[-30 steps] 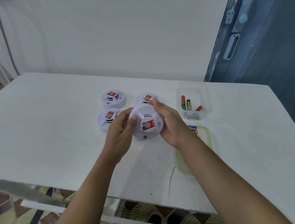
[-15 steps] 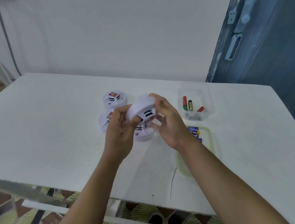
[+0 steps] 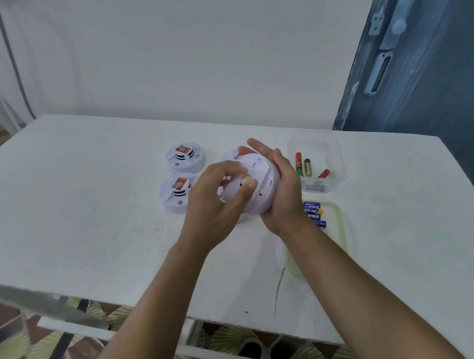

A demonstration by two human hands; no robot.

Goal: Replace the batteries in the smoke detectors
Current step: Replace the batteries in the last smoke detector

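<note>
I hold a white round smoke detector (image 3: 260, 180) above the table, turned so its back faces me. My right hand (image 3: 281, 186) cups its right rim. My left hand (image 3: 217, 200) lies over its left side, fingers on the back where something yellow shows. Two more detectors with red labels rest on the table at the left, the far one (image 3: 185, 157) and the near one (image 3: 177, 192). Another detector (image 3: 231, 156) peeks out behind my hands. A clear box (image 3: 317, 165) holds red, green and dark batteries. Blue batteries (image 3: 313, 214) lie in a green-rimmed container (image 3: 339, 225).
The white table (image 3: 81, 207) stands against a white wall, with its front edge close to me. A blue-grey door (image 3: 426, 61) with a latch stands at the right. Patterned floor tiles show below the table.
The detector faced me label-up in both hands; I lifted and flipped it, so its back now faces me. My left hand moved onto the back.
</note>
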